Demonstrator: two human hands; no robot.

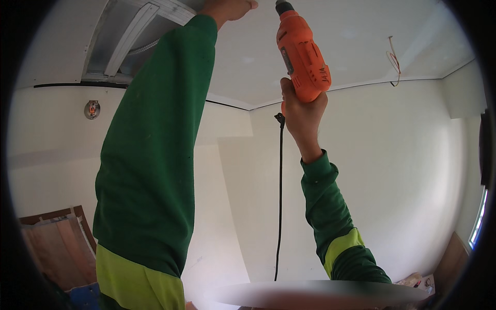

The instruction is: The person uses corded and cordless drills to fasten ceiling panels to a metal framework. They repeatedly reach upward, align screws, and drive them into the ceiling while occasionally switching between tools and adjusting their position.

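My right hand is wrapped round the grip of an orange power drill, raised high at the centre right. The drill points up at the ceiling, and its black chuck reaches the top edge of the view; the tip is hidden. From below the grip a black cord hangs straight down. My left hand is lifted against the ceiling, left of the chuck, and partly cut off by the upper edge. Its visible fingers look curled together; what they hold, if anything, cannot be made out. Both sleeves are green with yellow bands.
A rectangular ceiling opening with a metal frame and flexible conduit lies beside my left arm. Loose wires dangle from the ceiling at right. A round wall fitting is at left. Wooden boards lean lower left; a window is far right.
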